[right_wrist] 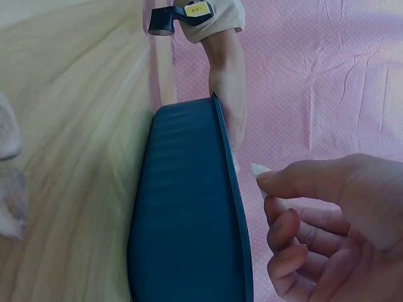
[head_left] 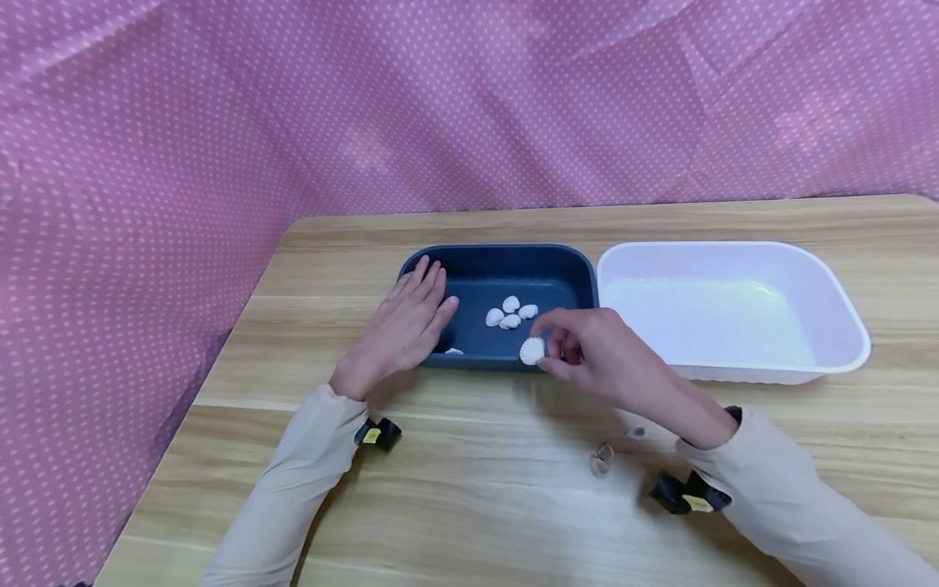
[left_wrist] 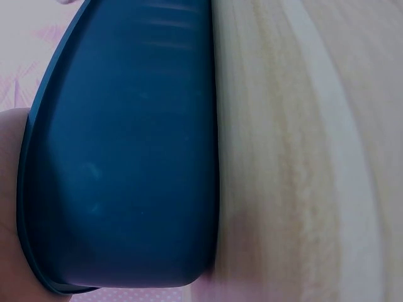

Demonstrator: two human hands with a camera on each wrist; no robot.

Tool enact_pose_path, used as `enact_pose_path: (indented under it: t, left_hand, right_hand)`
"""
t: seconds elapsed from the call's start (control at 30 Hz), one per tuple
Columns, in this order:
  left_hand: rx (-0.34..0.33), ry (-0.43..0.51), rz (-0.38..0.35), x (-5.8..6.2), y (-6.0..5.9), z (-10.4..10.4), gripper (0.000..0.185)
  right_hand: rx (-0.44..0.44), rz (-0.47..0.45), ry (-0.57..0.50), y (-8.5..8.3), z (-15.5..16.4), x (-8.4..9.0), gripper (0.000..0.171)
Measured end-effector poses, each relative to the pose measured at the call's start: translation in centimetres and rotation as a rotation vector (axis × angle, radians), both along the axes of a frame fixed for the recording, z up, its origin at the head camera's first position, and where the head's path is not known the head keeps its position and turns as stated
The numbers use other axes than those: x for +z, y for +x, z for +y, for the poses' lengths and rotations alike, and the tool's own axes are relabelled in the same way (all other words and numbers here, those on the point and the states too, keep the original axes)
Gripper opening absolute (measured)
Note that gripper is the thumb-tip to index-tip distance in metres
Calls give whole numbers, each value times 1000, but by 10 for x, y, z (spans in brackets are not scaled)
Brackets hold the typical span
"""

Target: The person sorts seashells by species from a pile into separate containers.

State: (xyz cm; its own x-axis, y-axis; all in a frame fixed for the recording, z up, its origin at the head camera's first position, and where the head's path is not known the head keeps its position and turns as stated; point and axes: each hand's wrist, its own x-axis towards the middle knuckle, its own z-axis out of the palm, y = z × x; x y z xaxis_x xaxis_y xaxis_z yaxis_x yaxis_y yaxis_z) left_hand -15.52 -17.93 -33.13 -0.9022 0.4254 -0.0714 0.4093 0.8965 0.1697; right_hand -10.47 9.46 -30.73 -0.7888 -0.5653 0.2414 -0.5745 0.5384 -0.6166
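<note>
Between thumb and forefinger my right hand (head_left: pixel 597 350) pinches a white ribbed seashell (head_left: pixel 531 351), held over the near rim of the dark blue tray (head_left: pixel 506 363). In the right wrist view only the thin edge of that seashell (right_wrist: pixel 259 170) shows. My left hand (head_left: pixel 403 322) lies over the tray's left end, fingers straight. Several white seashells (head_left: pixel 510 305) sit clustered on the tray floor, and another white shell (head_left: pixel 454 351) lies partly hidden at the near left wall. On the wood before the tray are small brownish shells (head_left: pixel 600 465) and a greyish shell (head_left: pixel 637 431).
A white tray (head_left: pixel 829 359) stands just right of the blue one. Both rest on a wood-grain table (head_left: pixel 469 497), with pink dotted cloth (head_left: pixel 469 106) hanging behind and to the left. Black wrist cameras (head_left: pixel 689 493) stick out below the sleeves.
</note>
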Motion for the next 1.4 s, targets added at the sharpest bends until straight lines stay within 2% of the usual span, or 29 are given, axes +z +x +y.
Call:
enact_pose_path:
  t: [0.23, 0.5, 0.83, 1.07, 1.2, 1.33, 1.4]
  left_hand:
    - [6, 0, -4, 0, 0, -1, 68]
    - [16, -3, -6, 0, 1, -1, 68]
    - [18, -14, -11, 0, 0, 0, 68]
    - [23, -24, -11, 1, 0, 0, 67]
    - [19, -24, -9, 0, 0, 0, 68]
    - [15, -18, 0, -2, 0, 0, 69]
    - [15, -12, 2, -2, 0, 1, 69]
  right_hand:
    - [-108, 65, 44, -10, -9, -1, 25]
    - [-161, 83, 132, -23, -24, -5, 25]
    - [-222, 33, 295, -36, -27, -13, 22]
    - [-211, -74, 387, -46, -33, -14, 16]
    - [-203, -130, 415, -51, -37, -15, 5]
    - [-193, -161, 438, -54, -38, -16, 25]
    - [-193, -160, 454, -55, -38, -16, 29]
